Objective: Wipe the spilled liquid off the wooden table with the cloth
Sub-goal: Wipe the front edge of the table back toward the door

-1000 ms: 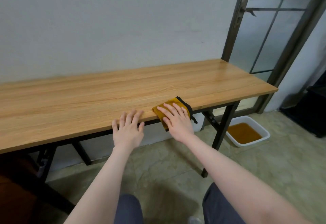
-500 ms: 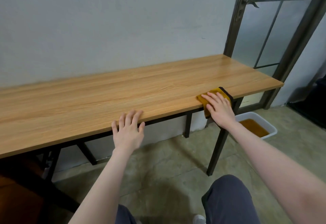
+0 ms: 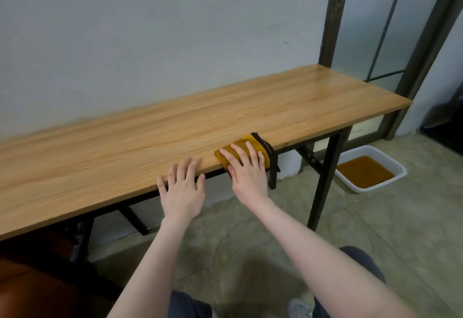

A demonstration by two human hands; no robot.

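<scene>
A long wooden table (image 3: 175, 130) runs along a grey wall. On its front edge lies a folded yellow cloth (image 3: 246, 143) with a black border, partly hanging over the edge. My right hand (image 3: 246, 170) presses flat on the cloth, fingers spread over it. My left hand (image 3: 183, 187) rests flat on the table's front edge just left of the cloth, fingers apart, holding nothing. I see no clear liquid on the tabletop.
A white tub (image 3: 370, 172) of brown liquid stands on the floor under the table's right end. Black table legs (image 3: 323, 180) stand below. A glass door with a dark frame (image 3: 375, 29) is at the right. A brown seat (image 3: 30, 290) sits at the lower left.
My right hand has slid the cloth back to the left along the front edge, close to my left hand. The left hand has stayed in place.
</scene>
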